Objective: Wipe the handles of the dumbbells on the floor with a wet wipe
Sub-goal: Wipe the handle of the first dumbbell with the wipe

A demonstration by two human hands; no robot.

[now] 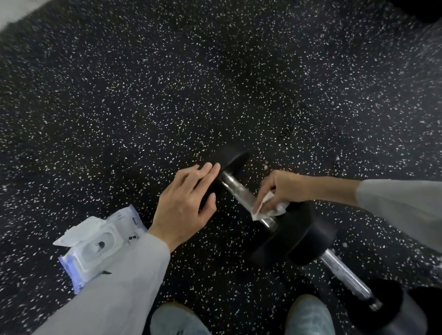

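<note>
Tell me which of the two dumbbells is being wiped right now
The farther dumbbell: the right hand presses a wet wipe on its handle, and the left hand rests on its head. The nearer dumbbell lies untouched.

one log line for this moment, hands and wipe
left hand: steadies dumbbell head | right hand: presses wet wipe on handle | wipes pack: open on floor

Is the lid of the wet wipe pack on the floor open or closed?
Open: the wipe pack's white lid is flipped back, exposing the oval opening.

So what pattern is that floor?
Black floor with small white speckles, seen in the head view.
</note>
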